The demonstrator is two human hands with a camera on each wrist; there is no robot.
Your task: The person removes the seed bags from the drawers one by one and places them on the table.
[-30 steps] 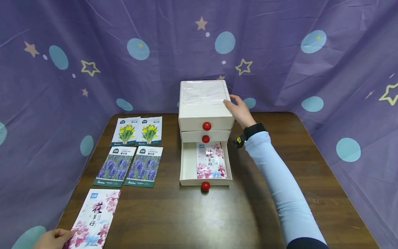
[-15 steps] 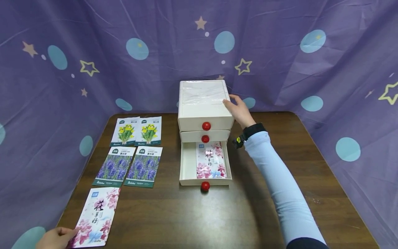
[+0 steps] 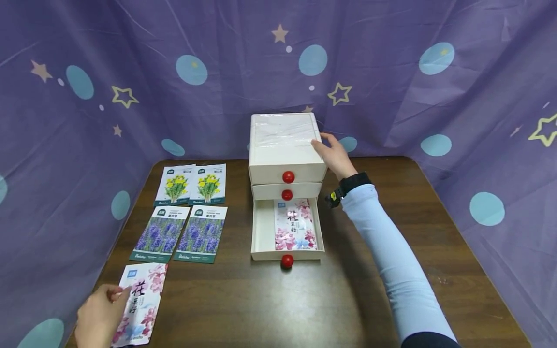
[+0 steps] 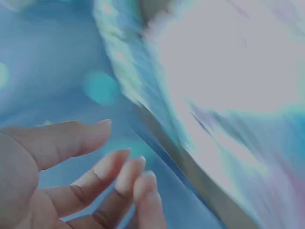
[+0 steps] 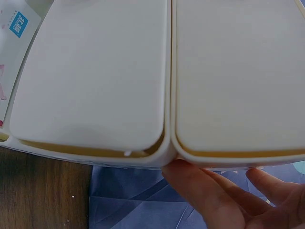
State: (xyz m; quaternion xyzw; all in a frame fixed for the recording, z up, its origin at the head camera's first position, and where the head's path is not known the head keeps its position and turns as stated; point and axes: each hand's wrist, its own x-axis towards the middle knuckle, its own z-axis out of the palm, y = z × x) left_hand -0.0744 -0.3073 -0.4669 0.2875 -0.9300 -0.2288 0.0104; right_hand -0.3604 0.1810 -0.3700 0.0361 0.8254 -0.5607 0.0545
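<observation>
My left hand (image 3: 99,314) is over the left edge of a white seed packet with pink flowers (image 3: 145,302) at the table's front left. The left wrist view shows its thumb and fingertips apart with nothing between them, beside the blurred packet (image 4: 228,62). A white drawer cabinet (image 3: 283,154) with red knobs stands at the back middle. My right hand (image 3: 337,157) rests against its upper right edge, thumb by the top and fingers along the side. The cabinet's bottom drawer (image 3: 263,227) is pulled out and holds a matching pink-flower packet (image 3: 293,234).
Two yellow-flower packets (image 3: 176,186) lie at the back left of the wooden table (image 3: 243,299). Two purple-flower packets (image 3: 200,237) lie in front of them. A purple curtain (image 3: 383,106) with stars and blue ovals hangs behind and along both sides.
The pink-flower packet has moved away from the front edge to just below the purple packets. My left hand has let go and shifted up and right over it. My right hand stays put.
</observation>
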